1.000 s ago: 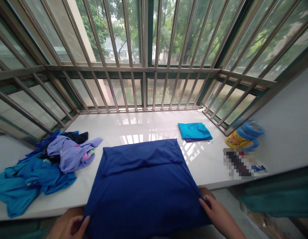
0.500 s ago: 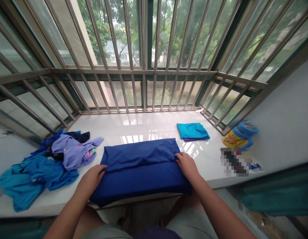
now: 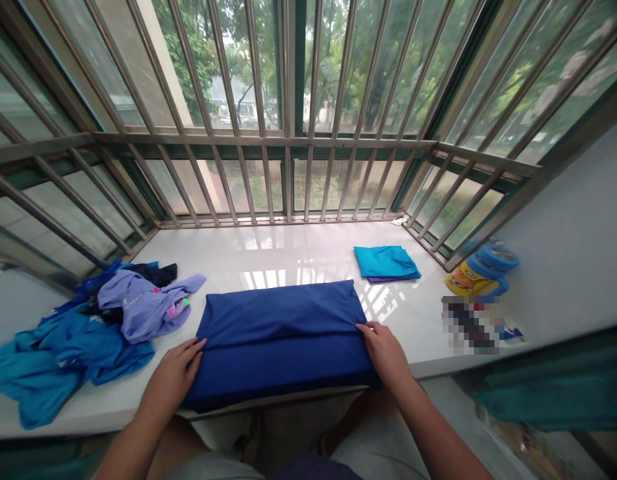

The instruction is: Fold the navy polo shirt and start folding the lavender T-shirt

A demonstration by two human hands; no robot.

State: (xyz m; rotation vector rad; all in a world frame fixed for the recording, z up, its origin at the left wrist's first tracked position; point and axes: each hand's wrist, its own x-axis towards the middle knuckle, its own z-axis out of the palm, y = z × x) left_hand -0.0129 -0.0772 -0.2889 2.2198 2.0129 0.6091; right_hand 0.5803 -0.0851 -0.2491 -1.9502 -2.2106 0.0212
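Observation:
A dark blue garment lies folded into a wide band on the white sill, its near edge at the sill's front. My left hand rests on the garment's left end, fingers closed on the folded edge. My right hand rests on the right end, fingers pinching the fold line there.
A heap of blue, purple and dark clothes lies on the left of the sill. A folded teal cloth sits at the back right. A yellow and blue container stands on the right by the wall. Metal window bars enclose the sill.
The garment's hanging lower half has been folded up onto the sill. Both hands moved from its bottom corners up to the fold line, then drew slightly back toward me.

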